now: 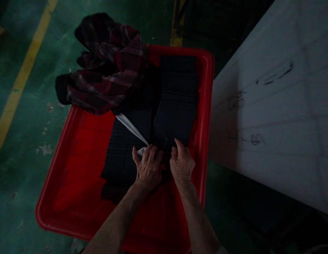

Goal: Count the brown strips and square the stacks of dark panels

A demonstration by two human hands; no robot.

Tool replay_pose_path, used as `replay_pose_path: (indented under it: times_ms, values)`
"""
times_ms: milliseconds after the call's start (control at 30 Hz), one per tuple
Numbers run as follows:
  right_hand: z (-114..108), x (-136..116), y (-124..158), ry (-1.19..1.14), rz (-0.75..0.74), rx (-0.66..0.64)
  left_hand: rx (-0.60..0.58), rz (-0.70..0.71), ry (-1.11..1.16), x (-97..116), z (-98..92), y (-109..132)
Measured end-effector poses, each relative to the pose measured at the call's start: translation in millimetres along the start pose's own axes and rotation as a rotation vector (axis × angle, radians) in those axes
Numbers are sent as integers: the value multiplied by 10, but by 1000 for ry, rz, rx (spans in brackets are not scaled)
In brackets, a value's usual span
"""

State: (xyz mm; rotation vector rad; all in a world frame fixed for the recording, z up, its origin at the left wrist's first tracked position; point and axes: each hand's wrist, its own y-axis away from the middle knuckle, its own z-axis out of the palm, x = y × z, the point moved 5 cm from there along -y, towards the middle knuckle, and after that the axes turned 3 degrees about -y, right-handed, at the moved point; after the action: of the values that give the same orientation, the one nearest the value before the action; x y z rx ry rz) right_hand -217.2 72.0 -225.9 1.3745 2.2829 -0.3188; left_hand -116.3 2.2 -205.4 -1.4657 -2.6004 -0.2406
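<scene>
Left hand (pixel 148 165): fingers curled shut around the near end of a white strip (pixel 132 128), which is drawn taut up and to the left across the dark cloth. Right hand (pixel 182 162): just beside the left, fingers bent down onto the near edge of the right stack (pixel 177 98) of dark ribbed fabric pieces; whether cloth is pinched cannot be told. Left stack (pixel 121 151): like pieces, laid alongside the right stack and crossed by the strip. Red tub (pixel 206 106): both stacks are held in its right half, the left half showing bare bottom. Plaid garment (pixel 108 67): red and dark check, draped over the tub's far left corner. Floor (pixel 26 197): green, marked with a yellow line (pixel 23 74). White bench (pixel 280 116): to the right of the tub, marked with dark scribbles (pixel 275 76).
</scene>
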Motion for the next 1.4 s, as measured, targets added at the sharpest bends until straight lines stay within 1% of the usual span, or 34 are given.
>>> replay_pose_path:
  times_ms: [167,300,500,667,833,1067,1400]
  values:
    - [-29,-28,-90,107,-71,-40,5,11,11,-16,2,4]
    - [-87,-72,-147,163,-136,-44,1,13,19,-25,-11,7]
    - [-165,-155,-213,186,-218,-9,-19,0,15,-19,-13,-10]
    - [-150,-177,-233,170,-304,-24,-36,-1,9,-30,10,-3]
    - [-121,-143,-225,155,-307,-9,-31,-5,12,-35,8,10]
    - [-108,-153,-224,149,-295,-28,-10,1,23,-37,0,22]
    - [-100,-149,-238,161,-280,-56,-46,6,30,-40,-6,21]
